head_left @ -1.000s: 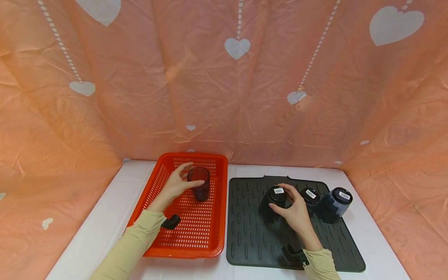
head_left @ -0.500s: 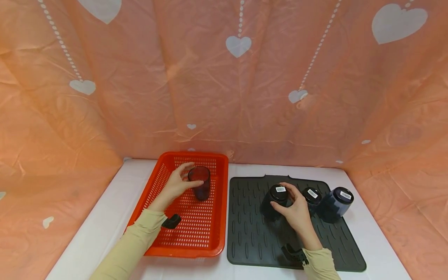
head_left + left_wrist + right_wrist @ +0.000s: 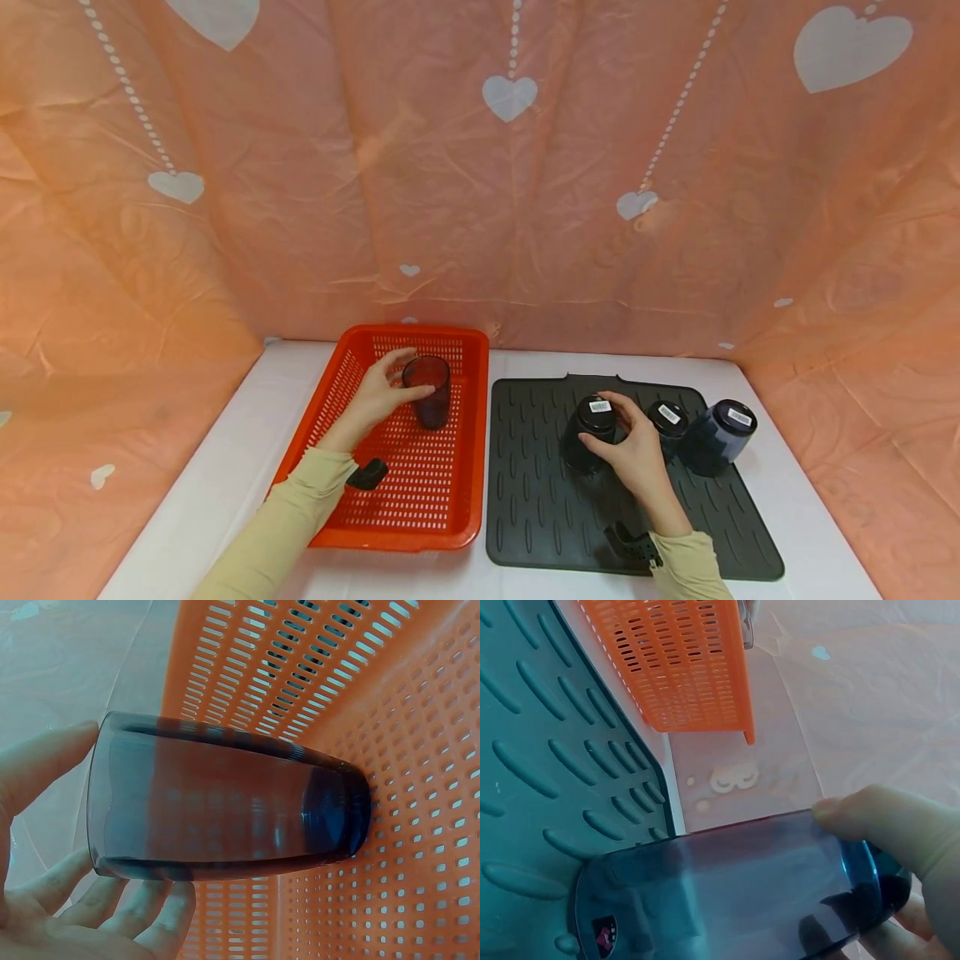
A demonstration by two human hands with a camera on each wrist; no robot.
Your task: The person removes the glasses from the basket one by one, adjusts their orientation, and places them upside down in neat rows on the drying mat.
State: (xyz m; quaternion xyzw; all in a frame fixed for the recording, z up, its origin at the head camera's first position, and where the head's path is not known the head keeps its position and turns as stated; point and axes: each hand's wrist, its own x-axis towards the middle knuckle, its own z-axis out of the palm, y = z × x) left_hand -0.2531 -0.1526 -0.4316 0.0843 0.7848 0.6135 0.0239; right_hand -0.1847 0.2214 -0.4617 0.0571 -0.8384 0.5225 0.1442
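Note:
A dark tinted drinking glass (image 3: 225, 799) stands mouth up in the orange-red plastic basket (image 3: 347, 533). My left hand (image 3: 378, 393) is around its rim, thumb on one side and fingers on the other. On the dark ribbed drying mat (image 3: 540, 517), a second tinted glass (image 3: 581, 450) is upside down, its labelled base on top. The thumb and fingers of my right hand (image 3: 633, 446) grip it near that base. In the right wrist view, the mouth end of this glass (image 3: 742, 877) meets the mat.
Two more upturned glasses are at the mat's right side: one (image 3: 667, 421) just behind my right hand, the other (image 3: 716, 437) at the mat's edge. A white-covered table (image 3: 817, 533) lies under everything. An orange curtain with hearts (image 3: 450, 183) surrounds it.
The glass in my right hand has straightened slightly, its lower end shifting a little to the right. My left hand and its glass look the same.

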